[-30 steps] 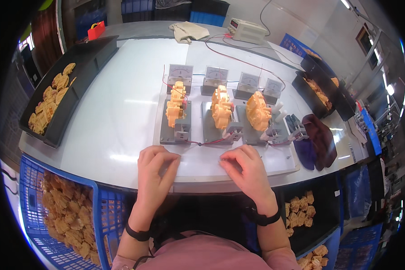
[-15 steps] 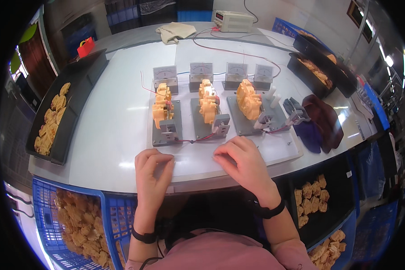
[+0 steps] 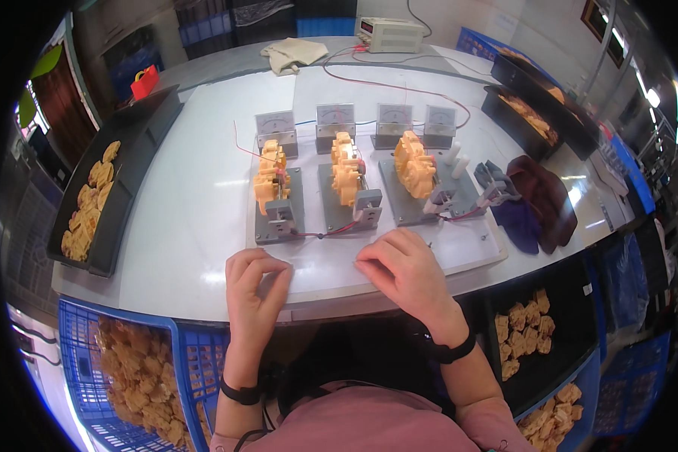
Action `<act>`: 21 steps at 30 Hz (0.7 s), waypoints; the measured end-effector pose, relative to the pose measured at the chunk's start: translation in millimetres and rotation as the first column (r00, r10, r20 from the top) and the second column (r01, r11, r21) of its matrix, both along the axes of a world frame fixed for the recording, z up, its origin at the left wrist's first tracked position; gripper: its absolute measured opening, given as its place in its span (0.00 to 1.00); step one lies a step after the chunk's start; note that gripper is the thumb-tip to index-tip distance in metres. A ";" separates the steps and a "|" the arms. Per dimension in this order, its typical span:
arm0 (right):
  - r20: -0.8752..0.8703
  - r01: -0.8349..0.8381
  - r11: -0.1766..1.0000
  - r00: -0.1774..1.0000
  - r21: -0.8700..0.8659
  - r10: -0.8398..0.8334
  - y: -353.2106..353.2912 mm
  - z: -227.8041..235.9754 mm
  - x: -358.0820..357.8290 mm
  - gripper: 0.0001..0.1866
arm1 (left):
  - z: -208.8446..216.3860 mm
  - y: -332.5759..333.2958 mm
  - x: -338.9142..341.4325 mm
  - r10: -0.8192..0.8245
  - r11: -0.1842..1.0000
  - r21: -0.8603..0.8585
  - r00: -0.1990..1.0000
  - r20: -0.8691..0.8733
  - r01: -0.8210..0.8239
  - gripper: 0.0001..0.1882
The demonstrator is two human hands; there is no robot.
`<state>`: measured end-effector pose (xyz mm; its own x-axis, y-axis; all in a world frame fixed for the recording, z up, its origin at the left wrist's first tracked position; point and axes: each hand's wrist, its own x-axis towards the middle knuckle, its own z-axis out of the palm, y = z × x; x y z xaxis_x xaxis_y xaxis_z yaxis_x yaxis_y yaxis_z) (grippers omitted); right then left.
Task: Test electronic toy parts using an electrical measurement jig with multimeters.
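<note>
My left hand [image 3: 253, 288] rests at the near edge of the white worktable [image 3: 181, 226], fingers curled with the thumb tip by the forefinger. My right hand [image 3: 410, 273] lies opposite in a similar loose pinch. Nothing shows in either hand. Just beyond them stand three grey test fixtures, each bearing a yellow plastic gearbox: the left gearbox [image 3: 271, 181], the middle gearbox [image 3: 346, 173] and the right gearbox [image 3: 414, 167]. Grey lever clamps, such as the middle clamp [image 3: 368, 207], sit at the fixtures' near ends. Behind them are several panel meters, among them the left meter [image 3: 276, 124].
A black tray [image 3: 113, 226] of yellow parts lies left; more black bins [image 3: 523, 124] stand far right. Dark cloths [image 3: 546, 203] lie right of the fixtures. A power supply [image 3: 390, 35] and a beige cloth [image 3: 292, 54] sit at the back. A blue crate [image 3: 175, 354] holds parts below left.
The whole view has shifted very slightly. Both hands keep the same place and pose, and the gearboxes stay on their fixtures.
</note>
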<state>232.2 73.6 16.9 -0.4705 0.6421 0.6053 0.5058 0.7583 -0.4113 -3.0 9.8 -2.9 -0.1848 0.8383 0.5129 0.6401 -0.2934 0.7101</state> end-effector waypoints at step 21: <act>-0.012 0.272 0.956 0.961 -0.113 -0.275 -1.3 0.0 67.5 0.04 | -3.2 -0.2 1.2 0.016 1.000 -0.017 0.998 0.058 -0.015 0.07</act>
